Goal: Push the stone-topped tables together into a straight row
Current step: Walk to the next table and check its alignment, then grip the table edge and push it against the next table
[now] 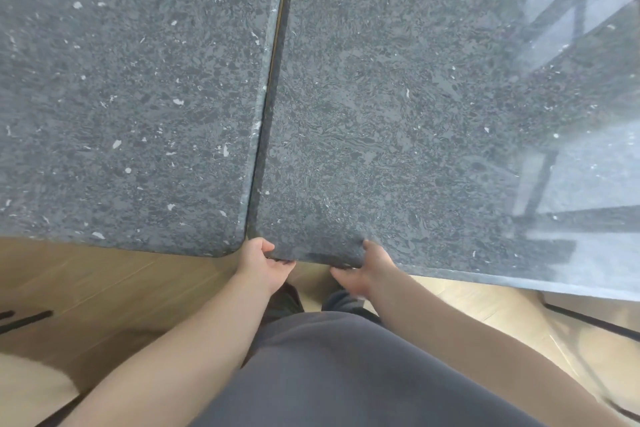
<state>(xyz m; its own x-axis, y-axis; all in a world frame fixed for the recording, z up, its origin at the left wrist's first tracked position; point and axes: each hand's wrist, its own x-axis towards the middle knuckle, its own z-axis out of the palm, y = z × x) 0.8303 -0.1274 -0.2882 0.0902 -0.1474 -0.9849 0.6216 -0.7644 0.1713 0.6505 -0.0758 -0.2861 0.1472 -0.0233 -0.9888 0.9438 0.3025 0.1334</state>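
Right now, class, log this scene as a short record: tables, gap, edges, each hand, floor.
tables: left table and right table, both dark speckled stone tops
gap: a narrow seam runs between them; they look almost closed up
near edges: not level; the right table's edge sits nearer the person than the left's
left hand: grips the right table's near edge by its corner, thumb on top
right hand: grips the same edge, thumb on top, slightly blurred
floor: light wood
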